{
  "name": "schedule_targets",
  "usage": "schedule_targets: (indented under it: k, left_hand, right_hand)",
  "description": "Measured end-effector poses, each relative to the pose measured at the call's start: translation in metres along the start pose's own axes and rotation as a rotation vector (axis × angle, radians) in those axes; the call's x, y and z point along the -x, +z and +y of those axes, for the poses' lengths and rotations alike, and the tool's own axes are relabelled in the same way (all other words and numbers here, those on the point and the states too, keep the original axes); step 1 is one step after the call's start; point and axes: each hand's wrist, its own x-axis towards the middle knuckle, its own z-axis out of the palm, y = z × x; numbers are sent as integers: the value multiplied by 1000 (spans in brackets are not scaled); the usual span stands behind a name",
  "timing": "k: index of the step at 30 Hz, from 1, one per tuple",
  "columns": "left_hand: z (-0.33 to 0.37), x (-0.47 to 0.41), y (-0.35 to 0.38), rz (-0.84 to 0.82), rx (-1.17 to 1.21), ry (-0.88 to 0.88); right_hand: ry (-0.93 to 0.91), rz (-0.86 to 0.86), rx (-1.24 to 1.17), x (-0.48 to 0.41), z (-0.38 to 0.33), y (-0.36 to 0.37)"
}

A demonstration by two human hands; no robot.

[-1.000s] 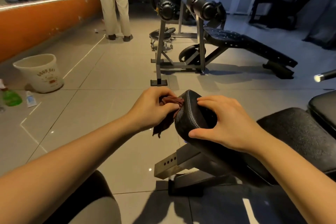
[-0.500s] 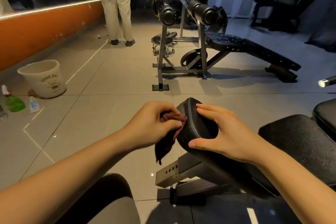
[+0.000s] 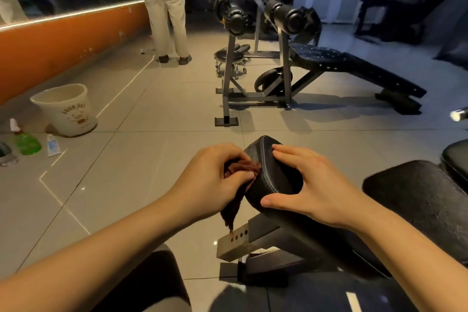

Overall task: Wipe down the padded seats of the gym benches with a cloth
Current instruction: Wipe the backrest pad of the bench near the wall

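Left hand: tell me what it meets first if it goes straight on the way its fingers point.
The pad. The left hand points at its end, the cloth in its grip apparently touching it.

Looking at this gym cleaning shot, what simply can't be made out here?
Head view only:
cloth: mostly bunched inside the left hand; only a fold and a hanging tail show.
padded seat: its top is partly covered by the right hand.
far-right pad: cut off by the right edge.
standing person: upper body cut off by the top edge.
tube: label too small to read.
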Motion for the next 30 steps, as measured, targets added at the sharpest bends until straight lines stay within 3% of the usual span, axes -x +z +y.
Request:
schedule_targets:
  k: [7,15,19,22,26,30]
  left_hand:
    - [-18,-68,13,134,-63,-164]
    - [5,10,5,57,7,19]
    - [2,-30,13,163,-59,-91]
    - [-7,-57,11,145,-9,-205]
    - [-1,-19,10,102,50,-110]
    - [5,4,11,111,-37,-30]
  right_hand:
    - [14,6,-41,2,0,0]
    - [4,12,-22,0,1,2]
    - [-3,32,-40,-1,3,5]
    - [8,27,-53,2,0,4]
    - [14,22,-37,3,-3,2]
    - [21,7,-15,1,-4,2]
